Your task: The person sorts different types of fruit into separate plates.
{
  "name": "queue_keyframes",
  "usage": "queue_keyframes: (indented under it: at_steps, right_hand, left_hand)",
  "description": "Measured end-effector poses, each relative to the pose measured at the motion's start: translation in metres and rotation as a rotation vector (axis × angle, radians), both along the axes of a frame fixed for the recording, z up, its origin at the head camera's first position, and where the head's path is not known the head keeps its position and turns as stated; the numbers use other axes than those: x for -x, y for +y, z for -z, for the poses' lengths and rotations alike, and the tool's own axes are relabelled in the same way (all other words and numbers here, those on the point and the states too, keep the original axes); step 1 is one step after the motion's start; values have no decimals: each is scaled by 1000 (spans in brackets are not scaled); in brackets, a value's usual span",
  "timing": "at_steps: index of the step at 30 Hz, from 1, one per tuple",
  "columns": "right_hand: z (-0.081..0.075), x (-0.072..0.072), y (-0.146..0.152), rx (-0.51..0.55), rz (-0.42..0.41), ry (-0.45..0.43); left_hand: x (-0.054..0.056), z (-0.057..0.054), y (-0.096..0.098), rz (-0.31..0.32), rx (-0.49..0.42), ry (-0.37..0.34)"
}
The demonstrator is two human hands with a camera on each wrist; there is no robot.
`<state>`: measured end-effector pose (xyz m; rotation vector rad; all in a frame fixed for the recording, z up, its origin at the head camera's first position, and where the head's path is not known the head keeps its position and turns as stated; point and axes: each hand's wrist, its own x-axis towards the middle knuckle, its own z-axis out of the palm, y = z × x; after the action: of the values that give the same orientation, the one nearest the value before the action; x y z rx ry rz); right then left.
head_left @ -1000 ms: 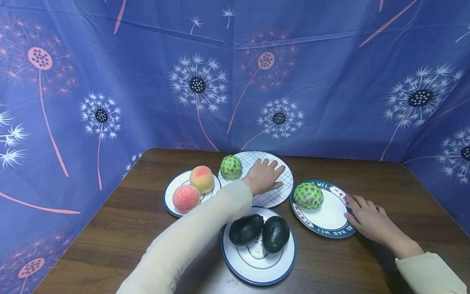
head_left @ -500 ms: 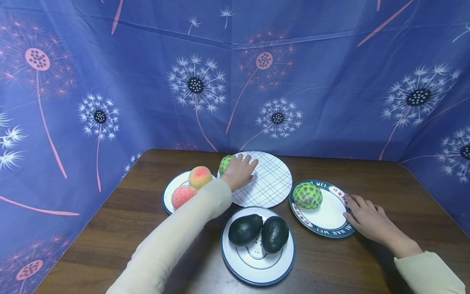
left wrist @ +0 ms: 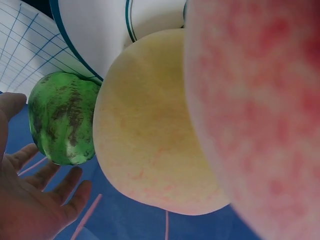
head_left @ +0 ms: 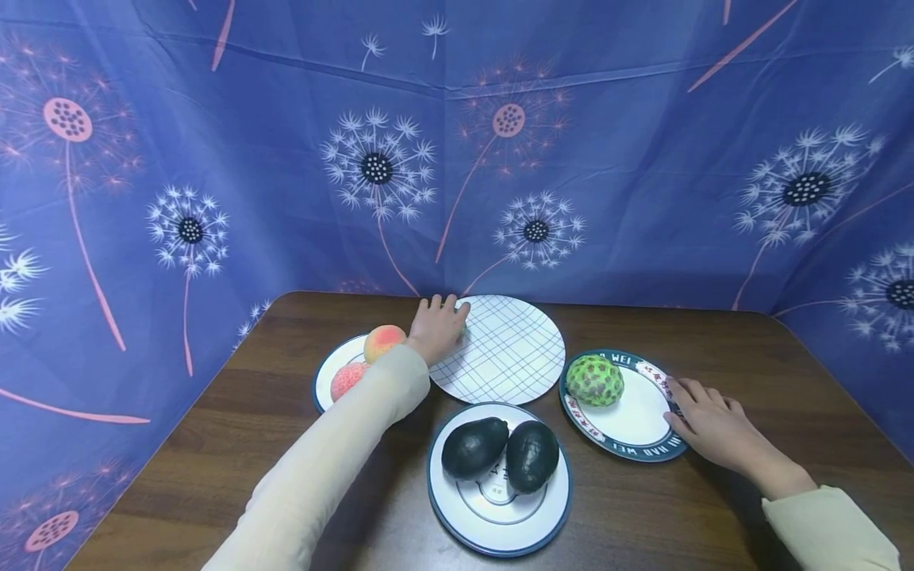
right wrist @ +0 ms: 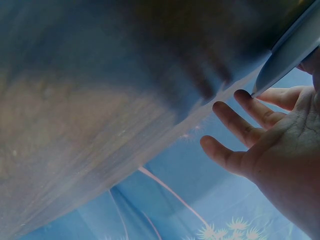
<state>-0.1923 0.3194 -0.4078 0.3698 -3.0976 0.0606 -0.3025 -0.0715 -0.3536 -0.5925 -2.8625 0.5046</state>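
My left hand (head_left: 437, 329) is over the left side of the white grid-pattern plate (head_left: 510, 349). In the left wrist view its fingers are spread beside and behind a green custard apple (left wrist: 65, 120), the thumb held off it; the head view hides nearly all of this fruit. A yellow-pink peach (head_left: 384, 342) and a red-pink peach (head_left: 347, 379) lie on the small left plate (head_left: 323, 373), partly behind my forearm. My right hand (head_left: 714, 424) touches the rim of the green-rimmed plate (head_left: 643, 416), fingers loosely extended. That plate bears another green custard apple (head_left: 594, 381).
Two dark avocados (head_left: 474, 448) lie on a blue-rimmed white plate (head_left: 500, 535) at the front, just right of my left sleeve (head_left: 321, 468). The plates stand close together on the brown wooden table (head_left: 214, 444). A blue dandelion-print cloth (head_left: 286, 159) hangs behind it.
My left hand has moved left across the grid-pattern plate to the custard apple, which it now covers in the head view. My right hand has stayed at the green-rimmed plate.
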Motion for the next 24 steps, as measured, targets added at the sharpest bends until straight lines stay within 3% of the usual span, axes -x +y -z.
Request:
queue_keyframes:
  at_steps: [10,24]
  right_hand:
    - [-1,0,-1,-5,1,-8]
    - [0,0,0,-4,9,-6]
  left_hand:
    - [4,5,-5,-14,25,3]
    - [7,9,-3,-40,85,-57]
